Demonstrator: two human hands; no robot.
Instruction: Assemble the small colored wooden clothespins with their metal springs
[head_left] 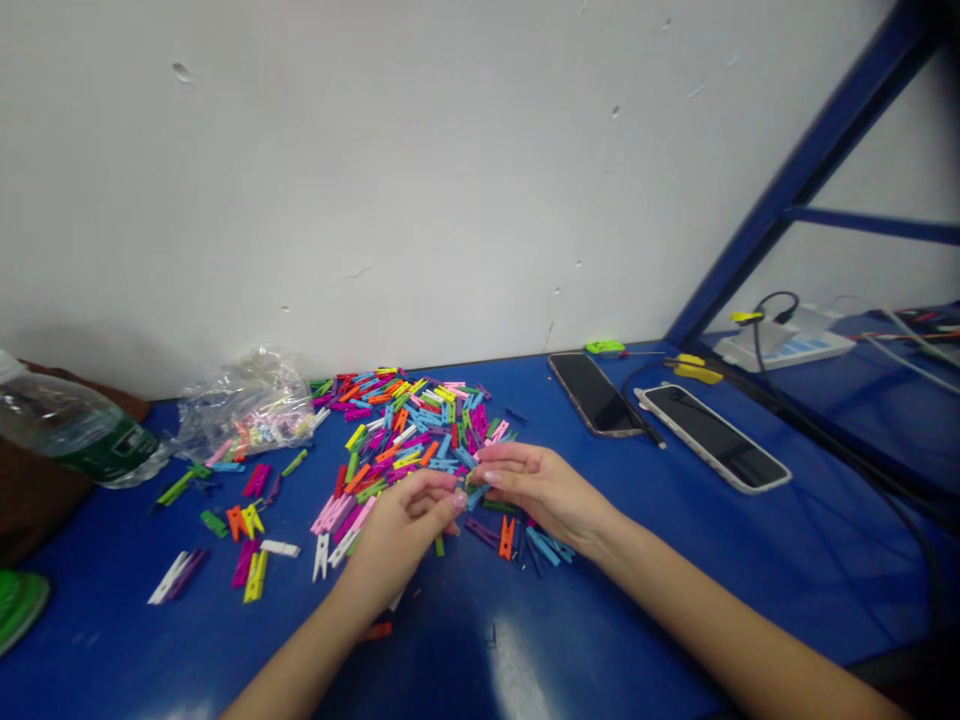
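Note:
My left hand (409, 520) is closed in a pinch, thumb against fingers; whatever lies between its fingertips is too small and blurred to make out. Facing it, my right hand (544, 490) pinches what looks like a blue clothespin (477, 496), partly hidden by the fingers. Both sets of fingertips almost meet above the near edge of a heap of colourful clothespins (409, 430). Close to my right wrist lie an orange clothespin (507, 538) and several blue pieces (546, 545). White clothespins (321, 557) and pink ones rest left of my left hand.
A clear plastic bag (251, 405) with more pins stands by the wall, beside a water bottle (82, 425). Loose pins (255, 577) are scattered at left. Two phones (596, 393), a black cable (652, 432) and a power strip (795, 345) are on the right of the blue table (630, 600).

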